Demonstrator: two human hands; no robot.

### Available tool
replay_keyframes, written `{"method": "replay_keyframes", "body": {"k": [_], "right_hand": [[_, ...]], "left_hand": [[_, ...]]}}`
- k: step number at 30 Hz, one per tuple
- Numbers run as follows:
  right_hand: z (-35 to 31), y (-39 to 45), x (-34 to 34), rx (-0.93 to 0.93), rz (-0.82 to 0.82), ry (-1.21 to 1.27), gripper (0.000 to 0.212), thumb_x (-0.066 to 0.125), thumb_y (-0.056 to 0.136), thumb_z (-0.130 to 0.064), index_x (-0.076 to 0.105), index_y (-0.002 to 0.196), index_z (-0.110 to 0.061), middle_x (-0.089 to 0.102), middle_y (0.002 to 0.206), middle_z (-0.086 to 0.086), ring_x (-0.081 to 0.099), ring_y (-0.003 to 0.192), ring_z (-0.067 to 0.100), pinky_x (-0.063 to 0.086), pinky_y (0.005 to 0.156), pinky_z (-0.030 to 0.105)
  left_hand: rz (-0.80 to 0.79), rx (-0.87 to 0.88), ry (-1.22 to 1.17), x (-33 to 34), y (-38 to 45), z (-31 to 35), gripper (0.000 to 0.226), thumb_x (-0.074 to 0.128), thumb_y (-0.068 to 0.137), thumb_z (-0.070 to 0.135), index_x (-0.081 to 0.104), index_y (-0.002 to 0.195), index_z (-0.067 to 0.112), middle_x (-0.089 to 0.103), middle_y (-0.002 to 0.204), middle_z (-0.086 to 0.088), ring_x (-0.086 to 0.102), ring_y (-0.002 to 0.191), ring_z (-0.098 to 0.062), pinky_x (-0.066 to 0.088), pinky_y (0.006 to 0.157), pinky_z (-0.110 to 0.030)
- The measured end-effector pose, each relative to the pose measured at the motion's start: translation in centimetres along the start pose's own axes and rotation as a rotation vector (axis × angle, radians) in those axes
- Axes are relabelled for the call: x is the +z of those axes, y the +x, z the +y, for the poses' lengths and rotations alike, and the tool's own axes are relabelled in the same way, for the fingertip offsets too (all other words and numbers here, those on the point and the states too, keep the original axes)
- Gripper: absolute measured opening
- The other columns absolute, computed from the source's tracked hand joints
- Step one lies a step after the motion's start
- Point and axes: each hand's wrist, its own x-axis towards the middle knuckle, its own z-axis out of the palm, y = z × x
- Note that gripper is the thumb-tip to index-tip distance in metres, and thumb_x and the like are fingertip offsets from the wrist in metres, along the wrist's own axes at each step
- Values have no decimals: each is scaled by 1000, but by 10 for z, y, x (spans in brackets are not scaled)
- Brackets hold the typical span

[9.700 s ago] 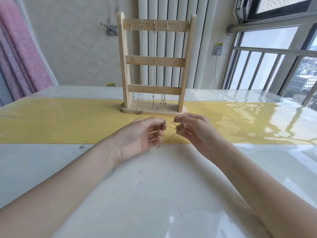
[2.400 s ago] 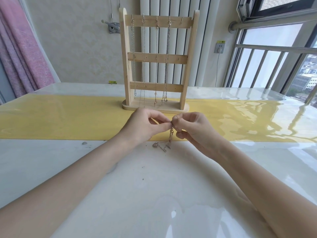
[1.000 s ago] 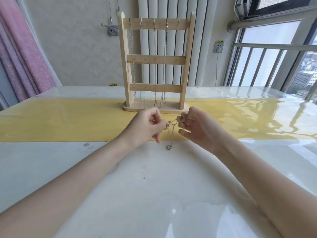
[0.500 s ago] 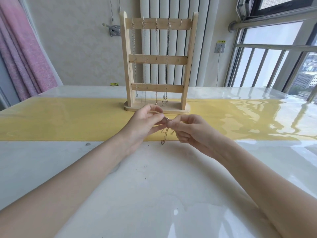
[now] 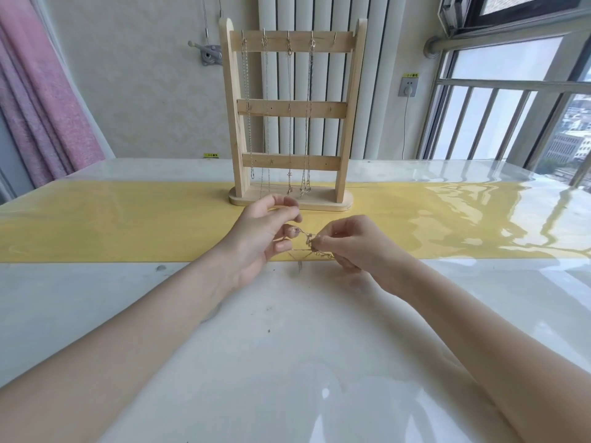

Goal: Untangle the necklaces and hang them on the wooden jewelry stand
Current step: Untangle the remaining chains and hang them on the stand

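A thin tangled necklace chain (image 5: 307, 241) is stretched between my two hands just above the table. My left hand (image 5: 259, 235) pinches one end of it with curled fingers. My right hand (image 5: 351, 241) pinches the knotted part, and a short strand with a pendant (image 5: 300, 265) hangs down to the table. Behind my hands stands the wooden jewelry stand (image 5: 291, 107) with three crossbars. Several chains (image 5: 308, 123) hang from the hooks on its top bar; the rightmost hook (image 5: 335, 36) is bare.
A yellow runner (image 5: 112, 219) crosses the glossy white table (image 5: 287, 346) under the stand. A pink curtain (image 5: 38, 91) hangs at the left, a radiator behind the stand, and a window with railings (image 5: 511, 107) at the right.
My hands have drawn apart, stretching the chain sideways between them. The dangling pendant end now hangs lower, near the table surface.
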Motion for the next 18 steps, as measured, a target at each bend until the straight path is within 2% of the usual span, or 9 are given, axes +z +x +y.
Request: {"method": "replay_keyframes", "body": {"k": [3, 5, 7, 9, 12, 15, 18], "right_hand": [[0, 0, 0, 6, 49, 21, 18, 61, 85, -12, 60, 68, -8, 26, 37, -9, 19, 36, 9, 15, 37, 17], [-1, 0, -2, -3, 80, 32, 19, 58, 85, -9, 58, 66, -8, 27, 37, -9, 20, 36, 9, 16, 37, 17], [0, 0, -2, -14, 84, 14, 19, 57, 84, -8, 57, 65, -8, 32, 37, -8, 24, 38, 10, 19, 39, 18], [0, 0, 0, -21, 57, -18, 15, 58, 83, -8, 57, 68, -6, 37, 40, -6, 28, 40, 11, 22, 40, 18], [0, 0, 1, 0, -34, -82, 15, 58, 84, -8, 56, 69, -8, 42, 45, -5, 33, 41, 11, 28, 41, 18], [-2, -1, -3, 10, -156, -114, 15, 61, 84, -9, 58, 69, -8, 39, 46, -3, 30, 40, 11, 24, 43, 19], [-4, -3, -5, 5, -271, -182, 10, 68, 81, -11, 65, 74, -4, 34, 52, 1, 26, 42, 10, 21, 42, 19]], "left_hand": [[-69, -66, 97, -1, -1, -2, 4, 57, 88, 6, 56, 89, 10, 52, 74, -3, 46, 48, -6, 33, 38, -13], [-164, -101, 230, -3, -2, -6, 13, 64, 83, 11, 62, 96, 8, 57, 83, -6, 49, 62, -9, 41, 51, -13], [-167, -46, 368, -4, -3, -8, 13, 67, 80, 11, 66, 93, 10, 61, 88, -8, 49, 68, -9, 42, 57, -14], [-78, 55, 412, -5, -2, -6, 2, 67, 81, 10, 67, 83, 11, 62, 78, -5, 51, 56, -1, 40, 49, -12], [24, 99, 384, -8, 0, -5, 4, 66, 82, 10, 66, 79, 10, 59, 68, 1, 53, 49, 4, 40, 44, -12], [16, 81, 400, -7, -2, -6, 3, 67, 82, 13, 68, 80, 11, 61, 69, 3, 52, 48, 3, 38, 41, -13], [18, 141, 424, -5, -4, -5, 7, 65, 84, 15, 68, 81, 10, 61, 63, 4, 47, 40, -4, 30, 36, -15]]}}
